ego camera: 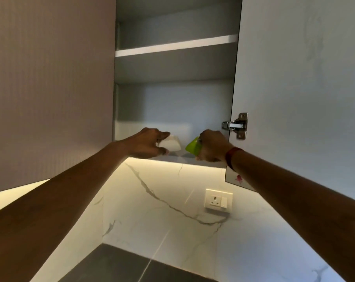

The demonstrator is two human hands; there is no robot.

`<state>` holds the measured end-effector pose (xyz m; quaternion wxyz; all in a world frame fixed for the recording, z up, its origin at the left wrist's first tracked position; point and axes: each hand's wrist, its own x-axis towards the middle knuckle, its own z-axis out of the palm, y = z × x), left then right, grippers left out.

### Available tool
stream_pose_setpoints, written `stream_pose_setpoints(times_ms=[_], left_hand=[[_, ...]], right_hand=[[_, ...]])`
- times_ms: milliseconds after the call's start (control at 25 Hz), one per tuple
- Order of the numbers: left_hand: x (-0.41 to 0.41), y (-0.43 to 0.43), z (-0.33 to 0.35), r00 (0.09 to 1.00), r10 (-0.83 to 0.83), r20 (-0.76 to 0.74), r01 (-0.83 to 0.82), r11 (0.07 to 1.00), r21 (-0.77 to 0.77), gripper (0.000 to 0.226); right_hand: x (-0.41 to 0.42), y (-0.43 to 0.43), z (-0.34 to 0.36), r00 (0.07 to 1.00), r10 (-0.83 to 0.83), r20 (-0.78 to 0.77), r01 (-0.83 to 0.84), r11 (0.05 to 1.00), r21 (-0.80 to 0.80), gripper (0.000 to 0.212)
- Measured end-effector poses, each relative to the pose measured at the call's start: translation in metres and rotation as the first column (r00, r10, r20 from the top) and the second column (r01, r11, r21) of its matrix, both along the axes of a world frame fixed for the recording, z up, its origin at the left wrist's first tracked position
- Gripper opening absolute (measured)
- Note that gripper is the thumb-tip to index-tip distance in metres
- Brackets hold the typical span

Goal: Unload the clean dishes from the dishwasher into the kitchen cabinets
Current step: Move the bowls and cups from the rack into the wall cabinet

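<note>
I am reaching both arms up into the open cabinet point(172, 102) that fills the top middle of the frame, so the step in hand is the putting-away: two cups are going onto the bottom shelf point(189, 159). My left hand point(147, 144), just left of the frame's centre, is gripping a white cup point(170, 144); the fingers point(162, 135) are curling closed over its top with the thumb pressing from below, and the cup is lying tilted, its wider end pointing right. My right hand point(212, 146), just right of centre, is wrapping shut around a green cup point(193, 147), of which only the left part is showing past the knuckles, also tilted. The two cups are sitting near each other, apart, just above the shelf's front edge; I cannot tell whether either is touching the shelf yet. The door point(294, 78) is standing open along the right of the frame, its hinge point(234, 125) just above my right hand. The upper shelf point(176, 46) is showing nothing along its front edge. The dishwasher is out of view. Next, I judge, each cup needs turning level, setting down a little further in, clear of the edge and of the other cup, then the fingers easing off. The right wrist will want to keep clear of the hinge while backing out.
</note>
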<state>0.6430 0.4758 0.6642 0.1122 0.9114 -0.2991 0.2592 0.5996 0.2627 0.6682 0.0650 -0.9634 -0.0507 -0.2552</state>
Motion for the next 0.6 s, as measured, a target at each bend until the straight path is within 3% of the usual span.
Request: stream_pose_setpoints(times_ms=[280,600], left_hand=[[0.074,-0.004,0.007,0.924,-0.122,-0.363,0.07,0.986,-0.154,0.058],[0.123,-0.032,0.002,0.854,-0.215,-0.474,0.12,0.967,-0.224,0.058]], right_hand=[[0.043,0.008,0.015,0.983,-0.032,-0.179,0.041,0.998,0.047,0.042],[0.075,0.005,0.009,0.981,-0.07,-0.183,0.088,0.991,0.096,0.032]])
